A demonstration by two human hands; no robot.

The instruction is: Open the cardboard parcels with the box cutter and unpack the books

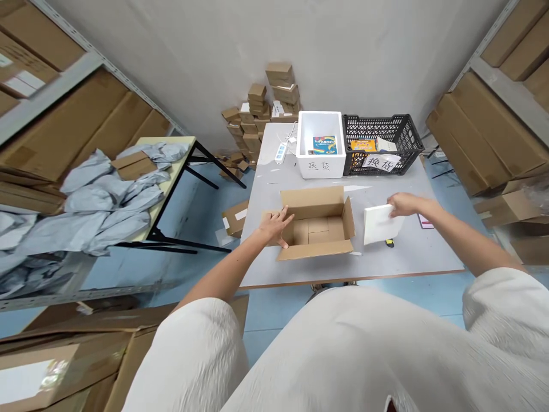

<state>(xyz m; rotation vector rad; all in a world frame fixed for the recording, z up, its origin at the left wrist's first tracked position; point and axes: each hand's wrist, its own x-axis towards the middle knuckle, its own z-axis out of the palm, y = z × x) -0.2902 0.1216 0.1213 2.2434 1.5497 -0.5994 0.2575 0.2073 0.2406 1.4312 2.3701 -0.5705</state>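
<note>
An open cardboard box stands on the grey table, its flaps spread outward and nothing visible inside. My left hand rests on the box's left end with its fingers spread. To the right of the box, my right hand grips the upper right edge of a white, flat, block-like item, held upright over the table. A small black and yellow object lies just below that item. Beyond my right hand is a phone-like pink and white object, partly hidden by my forearm.
At the table's back are a white foam bin and a black crate, both holding packets. A power strip lies left of them. Grey parcels cover a side table; small boxes are stacked by the wall.
</note>
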